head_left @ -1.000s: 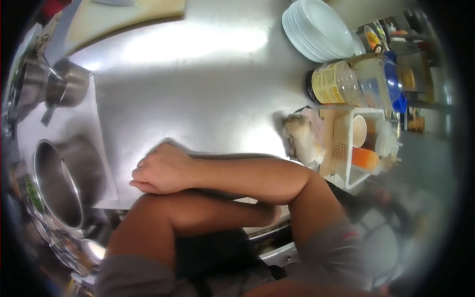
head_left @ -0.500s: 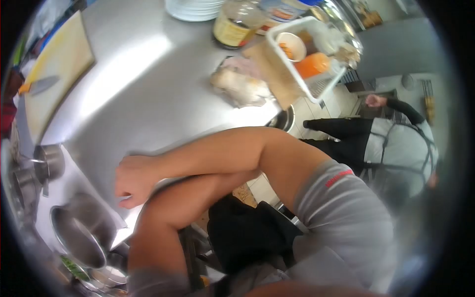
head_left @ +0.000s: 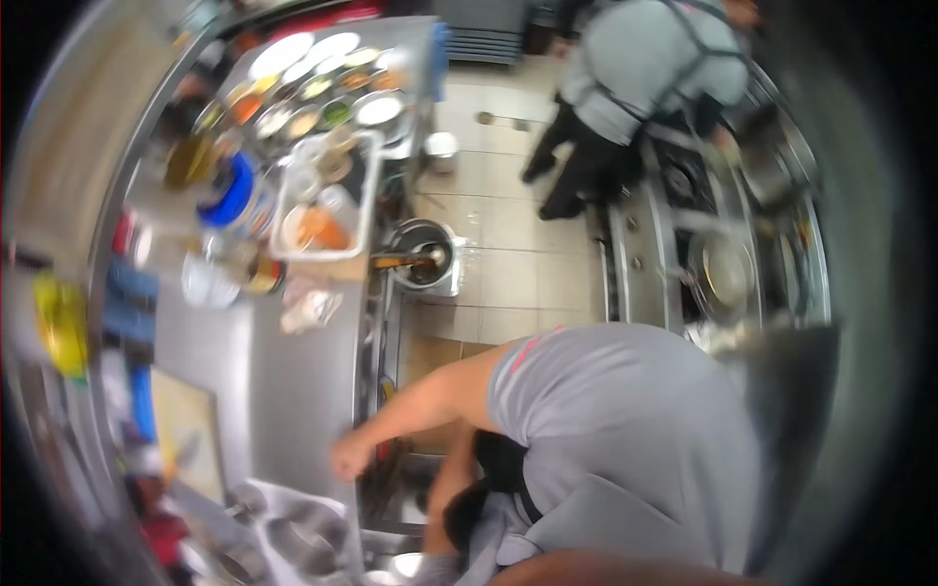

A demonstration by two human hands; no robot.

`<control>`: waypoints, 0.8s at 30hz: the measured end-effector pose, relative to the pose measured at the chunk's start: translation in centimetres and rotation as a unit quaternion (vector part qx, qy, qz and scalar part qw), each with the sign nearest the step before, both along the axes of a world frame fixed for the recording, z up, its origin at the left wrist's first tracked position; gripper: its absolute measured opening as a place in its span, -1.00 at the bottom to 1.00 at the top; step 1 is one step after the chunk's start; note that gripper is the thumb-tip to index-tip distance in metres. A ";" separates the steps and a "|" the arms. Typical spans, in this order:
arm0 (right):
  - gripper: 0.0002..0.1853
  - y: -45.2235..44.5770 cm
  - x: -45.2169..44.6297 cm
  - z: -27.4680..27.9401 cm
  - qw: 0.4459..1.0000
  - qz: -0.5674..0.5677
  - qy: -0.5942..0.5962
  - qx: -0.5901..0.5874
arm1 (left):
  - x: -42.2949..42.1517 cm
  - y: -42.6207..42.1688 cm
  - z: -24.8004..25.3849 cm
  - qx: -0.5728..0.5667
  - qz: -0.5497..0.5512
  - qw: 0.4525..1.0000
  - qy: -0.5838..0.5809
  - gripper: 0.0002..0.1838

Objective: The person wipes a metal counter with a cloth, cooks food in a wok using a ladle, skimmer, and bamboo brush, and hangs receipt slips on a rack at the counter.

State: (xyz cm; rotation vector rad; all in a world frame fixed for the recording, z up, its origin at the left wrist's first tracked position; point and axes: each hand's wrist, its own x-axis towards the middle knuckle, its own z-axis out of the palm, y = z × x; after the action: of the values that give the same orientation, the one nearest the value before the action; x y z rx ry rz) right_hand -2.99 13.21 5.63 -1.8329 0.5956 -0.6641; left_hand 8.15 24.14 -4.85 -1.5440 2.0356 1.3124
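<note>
Seen from above, my right hand (head_left: 352,456) is at the edge of a long metal table (head_left: 301,391), the forearm reaching out from a grey sleeve (head_left: 532,386). Its fingers are blurred, so I cannot tell whether they are curled or spread, or whether they touch the metal; I see nothing held in them. My left forearm (head_left: 452,488) runs behind the right one, and its hand is hidden, so I cannot tell how those fingers stand.

Nearest my right hand, toward the bottom of the view, is a metal pot (head_left: 311,532) on a white sheet by the table's edge. Beside it lies a pale cutting board (head_left: 202,430) bearing a blurred knife (head_left: 186,449). Farther up the table, a crumpled pale bundle (head_left: 311,305) lies near a white basket (head_left: 322,257) holding something orange (head_left: 322,230). Many small dishes crowd the far end.

Across the tiled floor (head_left: 508,234), another person (head_left: 640,73) in grey and black bends beside a stove with a round pan (head_left: 723,278) on it.
</note>
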 end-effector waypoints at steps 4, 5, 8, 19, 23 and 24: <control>-0.69 9.1 -8.9 -9.1 0.977 -0.022 0.153 -0.148 | -1.4 -1.8 3.6 0.040 -0.087 0.995 -0.028 -0.72; -0.80 11.9 -11.8 -13.2 0.890 -0.105 0.206 -0.393 | -2.5 -2.6 5.0 0.040 -0.100 0.994 -0.033 -0.71; -0.79 22.4 -24.4 -17.1 0.930 -0.131 0.337 0.062 | -6.6 -3.6 7.6 0.038 -0.148 0.988 -0.031 -0.71; -0.72 33.1 -39.9 -8.4 0.633 -0.534 0.358 0.432 | -22.3 -4.4 10.5 0.063 -0.437 0.897 -0.004 -0.67; -0.74 30.7 -35.3 -9.0 0.635 -0.564 0.321 0.419 | -25.7 -4.5 10.3 0.082 -0.524 0.848 0.004 -0.66; -0.74 31.2 -34.2 -8.9 0.622 -0.576 0.315 0.427 | -26.2 -4.7 10.3 0.087 -0.543 0.835 0.003 -0.66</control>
State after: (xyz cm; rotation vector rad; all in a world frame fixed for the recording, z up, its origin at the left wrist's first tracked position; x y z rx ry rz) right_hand -37.14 44.42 -3.29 -0.4941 2.2092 -0.3190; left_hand -18.05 19.47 5.43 -0.1273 2.1150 0.9300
